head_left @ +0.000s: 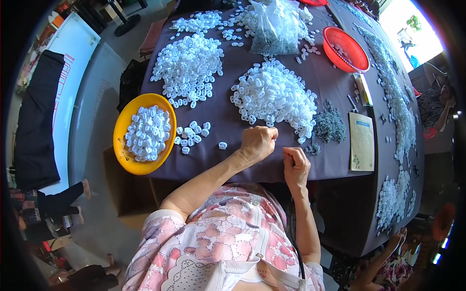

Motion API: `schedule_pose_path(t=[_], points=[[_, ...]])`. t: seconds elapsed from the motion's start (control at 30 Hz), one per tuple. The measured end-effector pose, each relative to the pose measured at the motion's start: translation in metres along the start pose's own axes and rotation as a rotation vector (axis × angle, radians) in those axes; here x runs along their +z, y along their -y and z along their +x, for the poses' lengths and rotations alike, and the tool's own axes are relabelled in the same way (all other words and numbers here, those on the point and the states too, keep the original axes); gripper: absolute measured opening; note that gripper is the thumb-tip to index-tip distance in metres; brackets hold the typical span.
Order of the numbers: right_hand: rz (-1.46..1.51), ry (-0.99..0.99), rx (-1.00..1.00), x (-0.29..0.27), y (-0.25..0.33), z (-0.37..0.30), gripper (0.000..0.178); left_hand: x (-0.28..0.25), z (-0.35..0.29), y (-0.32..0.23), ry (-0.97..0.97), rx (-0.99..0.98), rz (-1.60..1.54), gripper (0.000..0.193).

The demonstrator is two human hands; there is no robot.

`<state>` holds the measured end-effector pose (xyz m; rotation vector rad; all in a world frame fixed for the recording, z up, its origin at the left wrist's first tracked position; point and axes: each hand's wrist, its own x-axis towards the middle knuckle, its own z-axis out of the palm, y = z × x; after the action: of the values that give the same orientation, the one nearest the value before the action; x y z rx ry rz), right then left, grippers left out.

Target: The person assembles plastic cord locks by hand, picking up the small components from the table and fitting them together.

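Note:
My left hand (259, 144) is closed, its knuckles up, at the near edge of a big pile of small white plastic pieces (274, 94) that show dark slots. Close by on its right, my right hand (296, 165) is also closed, fingertips pinched together near the table's front edge. Whatever either hand holds is hidden by the fingers. A heap of small grey-green parts (330, 125) lies just beyond my right hand. To the left, several white pieces (191, 133) lie loose beside a yellow bowl (170, 157) filled with the same pieces.
Another white pile (189, 65) covers the far left of the dark tablecloth (213, 114). Farther back stand a clear plastic bag (274, 29) of parts and a red basket (359, 60). A beige notebook (361, 145) lies at right, before a long strip of pieces (395, 106). Other people sit at the right.

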<state>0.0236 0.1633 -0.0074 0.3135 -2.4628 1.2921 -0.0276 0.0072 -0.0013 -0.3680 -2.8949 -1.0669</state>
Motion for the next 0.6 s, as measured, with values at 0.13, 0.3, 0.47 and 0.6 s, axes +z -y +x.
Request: schedule_pose_path(t=[0.13, 0.3, 0.47, 0.6], points=[[0.098, -0.008, 0.083, 0.002, -0.001, 0.003, 0.01, 0.0, -0.006, 0.003, -0.138, 0.047, -0.14, 0.004], [0.36, 0.046, 0.216, 0.012, 0.001, 0.006, 0.014, -0.007, -0.019, 0.011, 0.099, -0.378, -1.064, 0.01], [0.418, 0.069, 0.233, 0.028, 0.008, 0.006, 0.017, -0.005, -0.035, 0.009, 0.035, -0.491, -1.293, 0.003], [0.442, 0.085, 0.275, 0.028, 0.013, 0.005, 0.017, 0.001, -0.044, 0.019, 0.076, -0.528, -1.299, 0.007]])
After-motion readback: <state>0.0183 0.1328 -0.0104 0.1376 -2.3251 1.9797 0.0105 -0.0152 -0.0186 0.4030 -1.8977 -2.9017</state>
